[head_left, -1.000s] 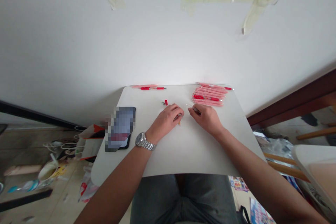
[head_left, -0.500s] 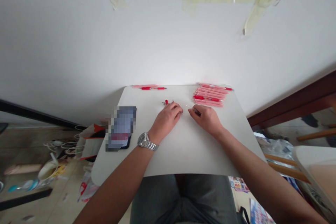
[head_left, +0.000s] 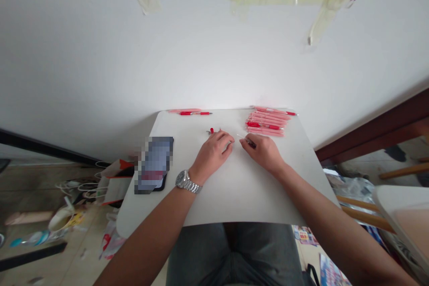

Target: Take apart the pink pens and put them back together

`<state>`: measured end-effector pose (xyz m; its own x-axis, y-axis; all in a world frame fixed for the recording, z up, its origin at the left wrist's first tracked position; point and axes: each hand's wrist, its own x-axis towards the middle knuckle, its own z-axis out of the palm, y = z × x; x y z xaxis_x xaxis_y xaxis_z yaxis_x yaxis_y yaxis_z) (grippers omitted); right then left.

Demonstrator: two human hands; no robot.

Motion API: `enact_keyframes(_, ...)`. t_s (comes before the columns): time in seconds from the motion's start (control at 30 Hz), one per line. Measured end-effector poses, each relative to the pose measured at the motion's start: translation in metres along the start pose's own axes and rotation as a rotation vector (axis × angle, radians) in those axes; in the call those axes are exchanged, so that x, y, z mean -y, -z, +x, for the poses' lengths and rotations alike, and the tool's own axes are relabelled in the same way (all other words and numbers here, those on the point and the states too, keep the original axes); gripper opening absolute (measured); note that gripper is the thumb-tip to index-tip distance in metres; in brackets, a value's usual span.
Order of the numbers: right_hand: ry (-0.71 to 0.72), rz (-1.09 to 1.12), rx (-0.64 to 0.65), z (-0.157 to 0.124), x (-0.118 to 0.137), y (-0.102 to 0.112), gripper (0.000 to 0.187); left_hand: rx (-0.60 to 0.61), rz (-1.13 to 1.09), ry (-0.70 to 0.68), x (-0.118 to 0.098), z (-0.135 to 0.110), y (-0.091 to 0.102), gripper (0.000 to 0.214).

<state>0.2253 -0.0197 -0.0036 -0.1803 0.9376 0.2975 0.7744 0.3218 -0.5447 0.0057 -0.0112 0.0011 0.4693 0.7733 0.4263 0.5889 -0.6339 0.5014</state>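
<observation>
My left hand [head_left: 219, 145] rests palm down on the white table [head_left: 234, 192], with a gap between thumb and forefinger and nothing visible held there. Just beyond its fingers lie small pen parts, among them a short red piece [head_left: 212, 131]. My right hand [head_left: 263, 148] is closed around a slim pen part [head_left: 250, 142], clear at its protruding end and dark nearer the fingers; its exact kind is hard to make out. Behind that hand lies a pile of pink pens [head_left: 268, 117], with a red pen [head_left: 264, 125] across it.
Pink and red pens [head_left: 191, 112] lie along the back left edge by the wall. A phone [head_left: 154, 165], blurred out, is at the table's left. A white stool-like surface [head_left: 402, 201] stands at right; a cup [head_left: 62, 218] and bottle [head_left: 36, 237] are on the floor at left.
The left thumb and forefinger have parted slightly. My right hand keeps its hold on the pen part and has hardly moved. The view has shifted a little.
</observation>
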Motion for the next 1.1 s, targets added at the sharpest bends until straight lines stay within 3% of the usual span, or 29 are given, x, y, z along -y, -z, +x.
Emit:
enact_keyframes(0.27, 0.029, 0.094, -0.045, 0.0, 0.002, 0.003, 0.036, -0.001, -0.163, -0.029, -0.008, -0.001, -0.001, 0.012)
enact_keyframes(0.47, 0.145, 0.221, 0.01, -0.002, 0.001, 0.004, 0.026, -0.15, -0.466, 0.094, -0.006, 0.0, -0.007, 0.011)
enact_keyframes(0.63, 0.202, 0.24, 0.08, -0.004, 0.002, 0.005, 0.02, -0.171, -0.697, 0.194, -0.005, 0.0, -0.01, 0.023)
enact_keyframes(1.1, 0.26, 0.275, 0.126, -0.004, 0.003, 0.008, 0.033, -0.16, -0.875, 0.249, -0.011, 0.002, -0.009, 0.025)
